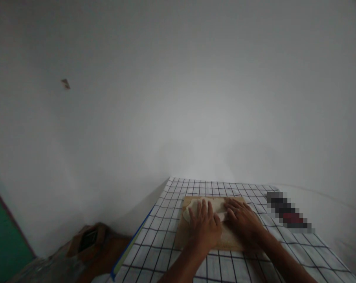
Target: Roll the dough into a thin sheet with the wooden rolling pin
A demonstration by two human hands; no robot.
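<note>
A flat, pale sheet of what looks like dough lies on a wooden board. My left hand rests palm down over its left part, fingers spread and stretched forward. On the right side of the board, my right hand lies with its fingers extended and pointing left, touching the pale material or the board. Between the hands a pale strip shows; I cannot tell whether it is a fold of the dough or a separate piece. Both palms hide what lies under them.
A white cloth with black checks covers the table, which stands against a white wall. A pixelated dark and red item lies at the right edge. Down on the left are a brown box and a green panel.
</note>
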